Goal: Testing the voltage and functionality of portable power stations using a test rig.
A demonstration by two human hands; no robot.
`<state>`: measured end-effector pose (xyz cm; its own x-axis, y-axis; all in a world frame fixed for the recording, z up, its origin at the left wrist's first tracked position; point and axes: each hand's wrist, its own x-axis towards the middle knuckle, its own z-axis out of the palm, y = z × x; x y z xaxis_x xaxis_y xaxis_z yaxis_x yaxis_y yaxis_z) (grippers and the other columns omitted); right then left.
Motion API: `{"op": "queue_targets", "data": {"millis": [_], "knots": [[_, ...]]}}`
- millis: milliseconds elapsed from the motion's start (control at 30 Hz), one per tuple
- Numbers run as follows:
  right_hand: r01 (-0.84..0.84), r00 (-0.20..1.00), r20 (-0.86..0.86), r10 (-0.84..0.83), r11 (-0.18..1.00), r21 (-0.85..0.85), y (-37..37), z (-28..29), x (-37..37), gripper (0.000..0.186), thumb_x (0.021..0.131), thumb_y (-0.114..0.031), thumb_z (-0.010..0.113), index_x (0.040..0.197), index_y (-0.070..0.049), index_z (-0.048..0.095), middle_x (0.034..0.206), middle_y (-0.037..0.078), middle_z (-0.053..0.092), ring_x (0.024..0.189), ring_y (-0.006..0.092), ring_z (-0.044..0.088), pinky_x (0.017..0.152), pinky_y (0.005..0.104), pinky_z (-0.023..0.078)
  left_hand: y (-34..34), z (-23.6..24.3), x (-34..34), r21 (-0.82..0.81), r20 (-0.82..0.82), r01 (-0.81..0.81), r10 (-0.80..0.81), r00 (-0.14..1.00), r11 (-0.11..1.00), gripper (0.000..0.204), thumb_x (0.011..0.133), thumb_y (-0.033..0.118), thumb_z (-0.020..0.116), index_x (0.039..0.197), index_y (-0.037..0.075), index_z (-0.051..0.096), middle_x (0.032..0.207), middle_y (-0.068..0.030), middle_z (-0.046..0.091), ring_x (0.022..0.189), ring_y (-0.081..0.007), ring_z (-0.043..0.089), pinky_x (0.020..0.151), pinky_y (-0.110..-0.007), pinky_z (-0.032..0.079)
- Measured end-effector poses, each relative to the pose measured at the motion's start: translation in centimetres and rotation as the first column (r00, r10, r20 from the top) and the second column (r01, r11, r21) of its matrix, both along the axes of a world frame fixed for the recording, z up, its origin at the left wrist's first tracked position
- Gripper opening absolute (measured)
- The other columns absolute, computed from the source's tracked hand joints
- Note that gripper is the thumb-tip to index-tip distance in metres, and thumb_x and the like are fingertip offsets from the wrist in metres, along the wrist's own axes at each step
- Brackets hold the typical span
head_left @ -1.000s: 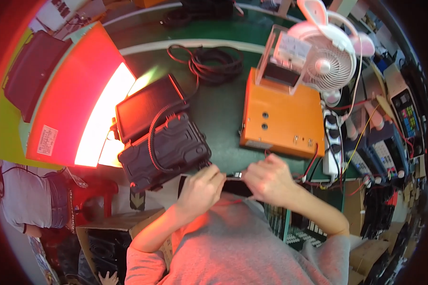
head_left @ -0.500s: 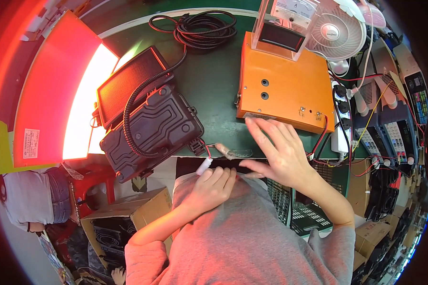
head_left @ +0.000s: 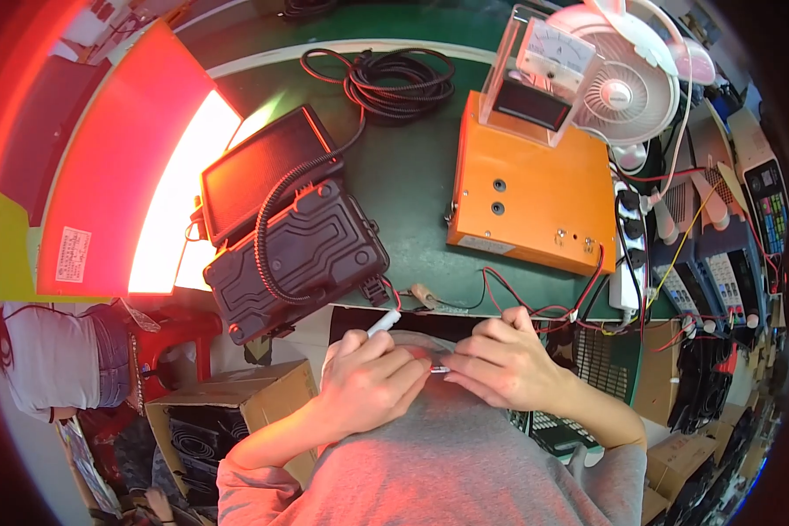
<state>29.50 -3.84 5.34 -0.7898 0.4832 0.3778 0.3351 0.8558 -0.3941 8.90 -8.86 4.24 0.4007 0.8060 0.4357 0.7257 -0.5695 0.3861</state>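
Both my hands are together in front of my shirt, at the near table edge. My left hand is closed, and a white tube-shaped piece sticks up from its fingers. A red wire runs to that tube from the latch side of the black plastic case. My right hand is pinched closed. Between the fingertips of both hands shows a small white-and-silver piece; its kind is too small to tell. Thin red and black wires from the orange box lie just beyond my right hand.
Coiled black cable lies at the back. An analog meter in a clear stand tops the orange box, beside a white fan and a power strip. A glowing red-lit panel stands left. Below are cardboard boxes and a red stool.
My right hand has come down from the orange box to my left hand and closed. Red and black wires now show along the table edge. A small piece appears between my fingertips.
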Motion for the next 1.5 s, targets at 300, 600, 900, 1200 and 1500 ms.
{"op": "queue_targets", "data": {"millis": [300,600,900,1200,1500], "knots": [[-0.078,0.996,0.052,0.076,0.996,0.037,2.4,3.4,1.8,0.019,0.068,-0.021,0.073,0.080,-0.012,0.061,0.076,-0.002,0.055,0.074,0.0114,0.055,0.068,0.0337,0.035,0.0,0.9,-3.8,-0.098,-0.033,0.139,-0.143,0.989,0.985,0.019,0.064,0.024,0.072,0.074,0.010,0.065,0.066,0.0038,0.055,0.072,-0.0153,0.051,0.062,-0.028,0.034],[0.039,0.996,0.067,-0.056,0.971,0.236,12.0,7.3,-6.1,0.044,0.066,-0.037,0.073,0.086,-0.002,0.057,0.080,0.009,0.054,0.082,0.0257,0.055,0.075,0.0352,0.044,1.1,6.5,-11.8,-0.004,-0.091,-0.385,0.383,0.919,0.923,0.078,0.055,0.028,0.081,0.120,-0.001,0.051,0.112,-0.0150,0.053,0.103,-0.0292,0.048,0.088,-0.039,0.040],[0.404,0.874,0.286,-0.393,0.915,0.023,25.3,0.3,-13.6,0.054,0.073,-0.029,0.070,0.110,0.004,0.049,0.077,0.020,0.062,0.083,0.0337,0.063,0.073,0.0431,0.048,6.7,7.5,-10.2,-0.301,-0.152,-0.332,0.299,0.942,0.894,0.078,0.055,0.022,0.079,0.118,-0.004,0.042,0.102,-0.0159,0.045,0.099,-0.0323,0.046,0.088,-0.041,0.039],[-0.457,0.558,-0.689,-0.462,0.522,-0.720,16.8,12.1,-5.3,0.032,0.086,-0.028,0.054,0.094,0.003,0.058,0.045,-0.005,0.035,0.035,0.0045,0.031,0.037,0.0228,0.027,9.8,6.5,-10.9,-0.313,0.950,0.212,0.308,0.059,0.926,0.073,0.066,-0.002,0.069,0.130,0.000,0.034,0.121,-0.0158,0.051,0.110,-0.0270,0.053,0.095,-0.040,0.044],[-0.181,0.719,-0.619,-0.315,0.775,-0.605,15.6,9.1,-11.6,0.045,0.089,-0.030,0.058,0.112,0.004,0.042,0.089,0.013,0.056,0.079,0.0205,0.057,0.073,0.0296,0.045,16.3,1.7,-7.7,0.066,0.934,0.653,0.184,-0.307,0.754,0.054,0.083,0.029,0.053,0.127,-0.001,0.042,0.117,-0.0160,0.054,0.104,-0.0277,0.056,0.089,-0.038,0.047]]}}
